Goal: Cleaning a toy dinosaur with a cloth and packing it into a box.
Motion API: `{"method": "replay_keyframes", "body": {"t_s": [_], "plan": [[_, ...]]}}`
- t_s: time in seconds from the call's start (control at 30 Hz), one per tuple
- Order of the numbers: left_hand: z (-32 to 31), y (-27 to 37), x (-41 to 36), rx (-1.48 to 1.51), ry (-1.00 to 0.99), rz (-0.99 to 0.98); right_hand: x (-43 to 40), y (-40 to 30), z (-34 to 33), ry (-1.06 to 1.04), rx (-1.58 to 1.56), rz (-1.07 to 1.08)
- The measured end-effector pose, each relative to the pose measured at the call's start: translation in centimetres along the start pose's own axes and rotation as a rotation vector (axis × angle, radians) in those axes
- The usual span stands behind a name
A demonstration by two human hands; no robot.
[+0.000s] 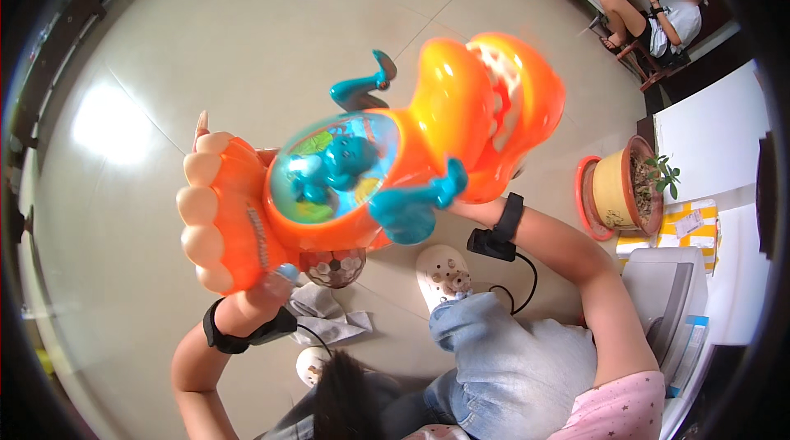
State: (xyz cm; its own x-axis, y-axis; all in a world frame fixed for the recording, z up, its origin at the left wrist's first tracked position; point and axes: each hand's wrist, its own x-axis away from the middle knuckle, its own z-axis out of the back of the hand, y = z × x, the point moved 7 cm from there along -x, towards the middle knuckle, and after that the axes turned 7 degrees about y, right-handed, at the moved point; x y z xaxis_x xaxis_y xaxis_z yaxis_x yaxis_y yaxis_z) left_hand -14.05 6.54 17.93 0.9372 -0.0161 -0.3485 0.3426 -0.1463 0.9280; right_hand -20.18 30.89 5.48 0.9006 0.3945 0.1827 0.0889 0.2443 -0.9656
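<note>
A large orange plastic dinosaur toy (333,150) is held up in front of me, tilted on its side. Its head with an open, toothed mouth points to the upper right; its scalloped base is at the left. A clear dome on its body covers a teal figure (339,165), and teal arms stick out from both sides. My left hand (268,289) holds the base from below, mostly hidden behind it, with one finger showing past its top edge. My right hand is hidden behind the toy's head; only the wrist with a black strap (509,218) shows.
Grey cloth (330,313) and a faceted dome (335,267) are on the tiled floor below the toy. A potted plant (623,187), a yellow-and-white parcel (694,224) and a grey plastic case (663,286) stand at right. Another person (676,23) sits at upper right.
</note>
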Motion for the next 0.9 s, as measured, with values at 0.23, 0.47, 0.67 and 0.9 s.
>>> {"method": "replay_keyframes", "body": {"t_s": [0.23, 0.47, 0.67, 0.9], "plan": [[-0.6, 1.1, -1.2, -0.219, -0.089, -0.188, -2.1, -2.7, 0.4, -0.125, -0.154, 0.14], [-1.1, 1.1, -1.1, -0.351, -0.13, -0.254, -5.3, 2.9, 1.8, -0.086, 0.138, 0.128], [2.6, -1.3, 0.0, -0.24, 0.129, 0.222, -3.7, -0.6, 2.7, 0.016, 0.212, 0.138], [3.7, 0.1, 0.0, 0.321, 0.234, 0.159, -0.1, -11.2, 3.9, 0.312, -0.105, 0.441]]}}
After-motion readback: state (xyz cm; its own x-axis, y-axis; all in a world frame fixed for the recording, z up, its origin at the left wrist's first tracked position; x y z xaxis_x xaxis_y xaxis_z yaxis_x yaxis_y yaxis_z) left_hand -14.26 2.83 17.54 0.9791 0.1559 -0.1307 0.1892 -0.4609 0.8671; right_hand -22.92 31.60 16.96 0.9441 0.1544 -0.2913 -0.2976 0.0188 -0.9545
